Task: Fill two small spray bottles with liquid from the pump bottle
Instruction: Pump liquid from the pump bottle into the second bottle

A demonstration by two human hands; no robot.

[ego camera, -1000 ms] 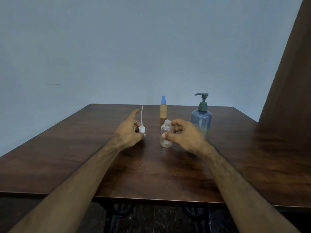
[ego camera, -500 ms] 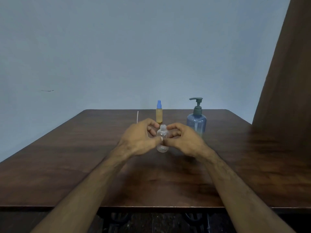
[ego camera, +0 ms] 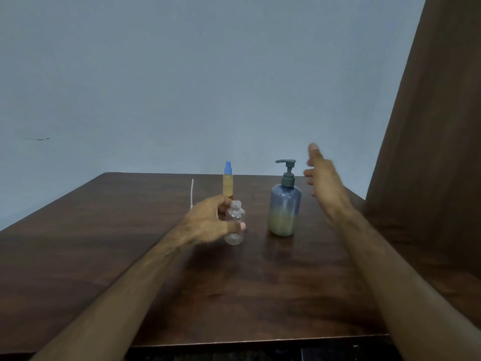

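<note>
A small clear spray bottle [ego camera: 234,225] without its cap stands on the dark wooden table [ego camera: 260,282]. My left hand [ego camera: 208,222] grips it from the left, thumb across its front. Its white spray head with a thin dip tube [ego camera: 192,194] stands just behind that hand, mostly hidden. A second small bottle [ego camera: 228,182], filled with yellow liquid and capped in blue, stands further back. The blue pump bottle [ego camera: 285,204], yellowish liquid in its lower part, stands to the right. My right hand [ego camera: 324,182] hovers in the air right of the pump head, fingers straight and apart.
A brown curtain [ego camera: 429,126] hangs along the right side, close to the table's far right corner. A plain grey-blue wall rises behind the table. The table's near edge [ego camera: 260,340] runs across the bottom of the view.
My right hand let go of the clear bottle and rose to the right, beside the pump head. My left hand took hold of the clear bottle; the spray head now stands behind it.
</note>
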